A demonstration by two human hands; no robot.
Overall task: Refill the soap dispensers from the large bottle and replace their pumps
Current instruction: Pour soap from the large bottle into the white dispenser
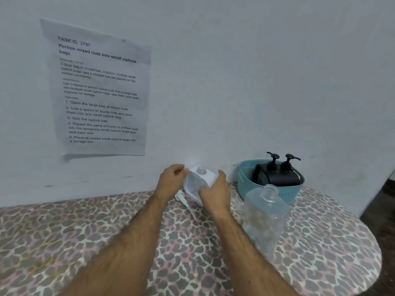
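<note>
Both hands steadied the white dispenser (197,184) at the counter's (106,231) twelve o'clock.
Left hand (171,181) and right hand (214,194) fingers curled around it; large bottle (265,216) stood at three o'clock. Best kept upright, neck clear for pouring.

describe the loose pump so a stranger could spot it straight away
On the leopard-print tablecloth, look near the wall below the left hand, beside the white square dispenser. The white plastic pump lies flat there, its tube pointing toward the viewer. The two black pumps stand in the teal basket.
</note>
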